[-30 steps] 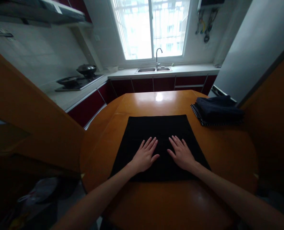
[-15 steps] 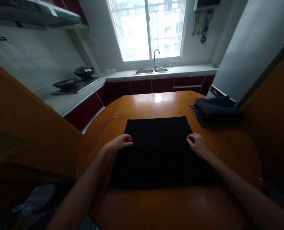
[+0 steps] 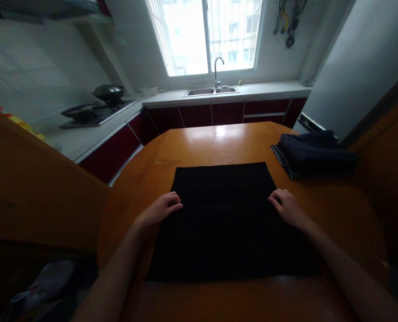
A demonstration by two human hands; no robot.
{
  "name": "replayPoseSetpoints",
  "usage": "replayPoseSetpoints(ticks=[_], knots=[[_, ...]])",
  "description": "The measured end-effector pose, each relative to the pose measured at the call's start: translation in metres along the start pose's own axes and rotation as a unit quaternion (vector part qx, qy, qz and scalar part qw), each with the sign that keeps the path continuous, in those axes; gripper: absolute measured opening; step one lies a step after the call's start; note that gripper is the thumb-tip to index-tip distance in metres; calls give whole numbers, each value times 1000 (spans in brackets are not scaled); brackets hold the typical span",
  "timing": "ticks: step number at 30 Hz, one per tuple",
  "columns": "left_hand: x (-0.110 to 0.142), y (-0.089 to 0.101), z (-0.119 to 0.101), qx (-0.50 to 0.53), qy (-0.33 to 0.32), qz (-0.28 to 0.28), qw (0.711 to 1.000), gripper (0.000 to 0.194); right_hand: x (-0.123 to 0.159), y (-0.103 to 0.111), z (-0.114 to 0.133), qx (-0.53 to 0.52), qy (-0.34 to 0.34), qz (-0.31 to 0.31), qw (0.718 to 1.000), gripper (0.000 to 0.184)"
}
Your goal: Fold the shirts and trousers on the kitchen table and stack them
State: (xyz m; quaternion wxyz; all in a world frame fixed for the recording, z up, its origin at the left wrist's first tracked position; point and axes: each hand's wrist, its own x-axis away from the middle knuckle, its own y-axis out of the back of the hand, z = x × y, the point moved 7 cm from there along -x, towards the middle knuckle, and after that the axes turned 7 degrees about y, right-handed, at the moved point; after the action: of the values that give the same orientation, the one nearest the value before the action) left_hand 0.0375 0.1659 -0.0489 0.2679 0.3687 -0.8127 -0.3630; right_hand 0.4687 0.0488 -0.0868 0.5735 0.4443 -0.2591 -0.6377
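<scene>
A black cloth [image 3: 225,237] lies spread nearly flat on the wooden table in front of me, roughly four-sided and wider toward me. A faint crosswise line runs over it between my hands. At its left edge, my left hand [image 3: 163,208] has its fingers curled and the thumb brought toward them, pinching the cloth. My right hand [image 3: 286,206] is at the opposite edge in a similar closed pose, thumb and fingers on the cloth. The fingertips are partly hidden, and the dark fabric shows little detail.
A stack of folded dark clothes [image 3: 319,154] sits on the table [image 3: 215,145] at the right. Beyond are a counter with a sink [image 3: 200,92], a stove with pans [image 3: 109,93] at left and a fridge [image 3: 349,67] at right. A wooden panel [image 3: 40,179] stands to my left.
My view has tilted down and come slightly closer. Both hands stay at the side edges of the cloth, which remains spread on the table.
</scene>
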Motion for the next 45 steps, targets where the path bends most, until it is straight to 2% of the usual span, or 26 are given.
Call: replayPoseSetpoints(ticks=[9, 15, 17, 19, 20, 21, 23, 26, 30, 35, 41, 45], knots=[[-1, -1, 4, -2, -17, -37, 999, 26, 4, 1, 0, 5, 0, 0, 1000, 23], [-2, -2, 10, -32, 19, -53, 998, 25, 2, 3, 0, -3, 11, -16, 1000, 19], [2, 0, -2, -69, 12, -99, 993, 28, 3, 9, 2, -10, 13, -53, 998, 19], [7, -3, -24, -110, -12, -141, 984, 41, 6, 16, 11, -3, 22, -91, 996, 21], [10, -9, -38, -126, -31, -142, 981, 48, 7, 19, 18, 3, 30, -102, 994, 23], [12, -19, -52, -140, -54, -125, 981, 52, 9, 21, 27, 10, 43, -104, 994, 26], [16, -45, -77, -166, -101, -55, 979, 58, 12, 18, 46, 19, 78, -82, 993, 33], [20, -78, -92, -203, -125, 34, 970, 65, 17, 1, 70, 39, 133, 2, 990, 47], [18, -91, -82, -221, -112, 53, 967, 69, 22, -23, 67, 70, 127, 91, 985, 56], [10, -79, -60, -223, -84, 28, 971, 69, 20, -27, 52, 63, 94, 105, 988, 56], [-4, -50, -4, -237, 34, -36, 970, 66, 15, -22, 45, 45, 73, 61, 994, 54], [-15, -33, 31, -205, 73, -84, 973, 65, 5, -10, 25, -41, 32, -32, 998, 47]])
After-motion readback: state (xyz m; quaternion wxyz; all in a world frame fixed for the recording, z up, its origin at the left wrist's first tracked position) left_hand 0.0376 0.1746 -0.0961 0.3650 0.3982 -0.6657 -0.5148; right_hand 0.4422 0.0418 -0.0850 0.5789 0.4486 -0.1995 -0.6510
